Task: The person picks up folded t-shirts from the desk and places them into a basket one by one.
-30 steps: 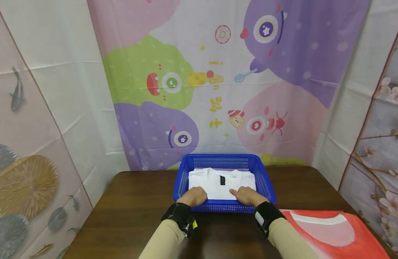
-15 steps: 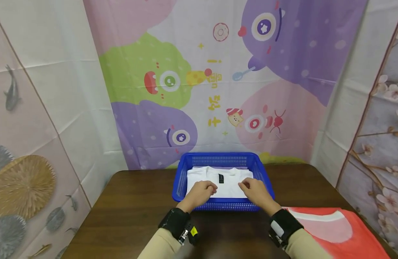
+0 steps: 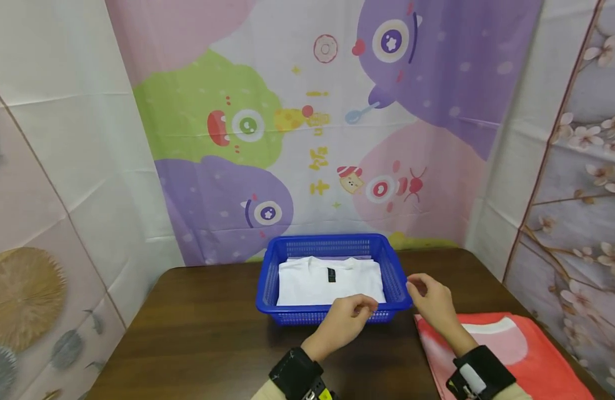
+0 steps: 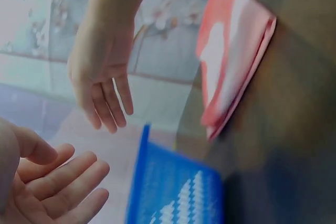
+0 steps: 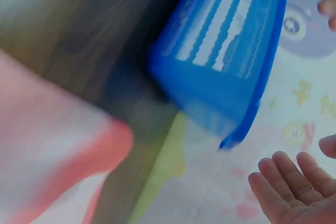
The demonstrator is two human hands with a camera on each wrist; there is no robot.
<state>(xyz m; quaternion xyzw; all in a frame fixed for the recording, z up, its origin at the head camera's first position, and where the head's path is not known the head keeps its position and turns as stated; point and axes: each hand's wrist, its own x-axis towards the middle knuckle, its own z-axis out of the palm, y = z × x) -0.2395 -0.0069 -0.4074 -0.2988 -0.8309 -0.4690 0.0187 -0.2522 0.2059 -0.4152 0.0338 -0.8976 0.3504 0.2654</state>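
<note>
While empty, both hands (image 3: 344, 324) loosely curled above table (image 3: 202, 333).

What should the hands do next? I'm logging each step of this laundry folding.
Probably reach for the red shirt on the table. The white shirt already lies folded in the blue basket, and both the left hand and right hand are free, fingers relaxed.

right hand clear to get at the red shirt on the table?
Probably yes. The right hand hangs empty, fingers loose, just above the near edge of the red shirt, which lies flat on the table with nothing between them.
</note>
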